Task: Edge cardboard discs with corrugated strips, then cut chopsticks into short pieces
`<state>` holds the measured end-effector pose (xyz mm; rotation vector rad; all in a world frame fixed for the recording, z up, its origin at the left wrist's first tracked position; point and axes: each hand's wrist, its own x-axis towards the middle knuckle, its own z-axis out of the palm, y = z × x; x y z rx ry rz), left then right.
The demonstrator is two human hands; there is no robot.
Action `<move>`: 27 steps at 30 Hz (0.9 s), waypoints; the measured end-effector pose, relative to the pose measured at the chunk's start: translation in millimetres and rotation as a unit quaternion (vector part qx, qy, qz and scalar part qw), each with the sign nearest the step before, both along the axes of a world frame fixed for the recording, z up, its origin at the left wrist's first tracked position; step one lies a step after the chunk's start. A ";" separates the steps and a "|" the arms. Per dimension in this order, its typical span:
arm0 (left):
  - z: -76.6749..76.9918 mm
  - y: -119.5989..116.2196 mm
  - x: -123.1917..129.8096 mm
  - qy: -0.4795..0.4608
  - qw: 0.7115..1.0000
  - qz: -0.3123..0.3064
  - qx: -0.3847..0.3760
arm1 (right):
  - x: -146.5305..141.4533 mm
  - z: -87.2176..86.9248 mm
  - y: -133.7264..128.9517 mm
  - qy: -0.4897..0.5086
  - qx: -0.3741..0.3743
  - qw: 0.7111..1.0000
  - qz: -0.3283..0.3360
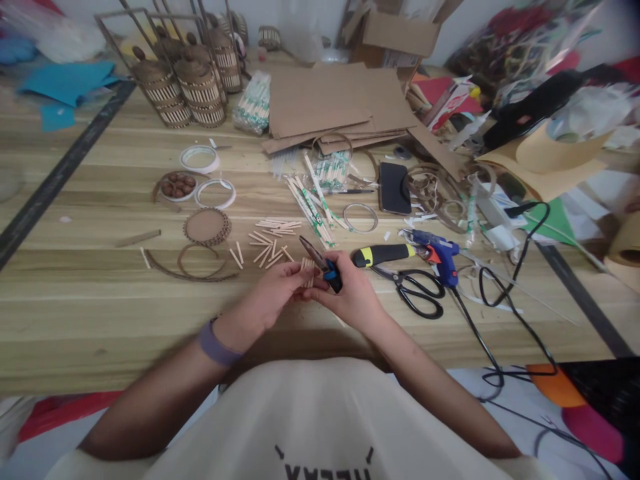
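Note:
Close to the table's front edge, my left hand (273, 291) pinches several short wooden sticks (309, 268) side by side. My right hand (356, 293) is closed around pliers (314, 251) with dark jaws and blue-and-black handles. The jaws point up and to the left, and the right fingers reach beside the held sticks. Just beyond my hands lie loose cut sticks (270, 245). Behind them are longer paper-wrapped chopsticks (313, 212) with green print. A yellow-and-black utility knife (384, 255) and black-handled scissors (420, 292) lie right of my right hand.
A blue glue gun (437, 252) trails a black cable at right, near a phone (395, 188). Left are tape rolls (215, 194), a bowl of brown beads (178, 186) and a round cardboard piece (207, 227). Cardboard sheets (335, 100) and woven lanterns (200, 83) stand behind.

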<state>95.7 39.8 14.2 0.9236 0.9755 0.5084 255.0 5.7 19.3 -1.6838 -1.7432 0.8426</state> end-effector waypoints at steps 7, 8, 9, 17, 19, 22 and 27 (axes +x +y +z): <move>-1.4 -2.5 1.5 -0.034 0.999 0.017 -0.002 | -1.9 -0.3 -0.9 0.010 0.013 1.000 0.002; -1.2 -2.7 1.8 -0.031 0.999 0.021 -0.001 | -2.3 -0.1 -1.0 0.008 0.014 1.000 0.001; -1.0 -3.0 2.0 -0.027 0.999 0.025 -0.001 | -2.7 0.1 -0.9 0.006 0.013 1.000 0.000; 2.6 -0.7 -5.9 0.022 0.999 0.018 0.045 | 6.5 4.0 3.0 0.015 0.002 1.000 -0.025; 4.8 4.4 -14.0 0.073 0.992 0.042 0.099 | 10.1 4.1 2.2 -0.035 -0.014 0.999 -0.039; 9.9 15.1 -28.4 0.188 0.959 0.073 0.200 | 7.3 3.2 -1.6 -0.148 -0.059 0.987 -0.006; 19.1 28.0 -42.2 0.377 0.865 0.051 0.327 | -10.6 1.9 -5.3 -0.264 -0.086 0.959 0.056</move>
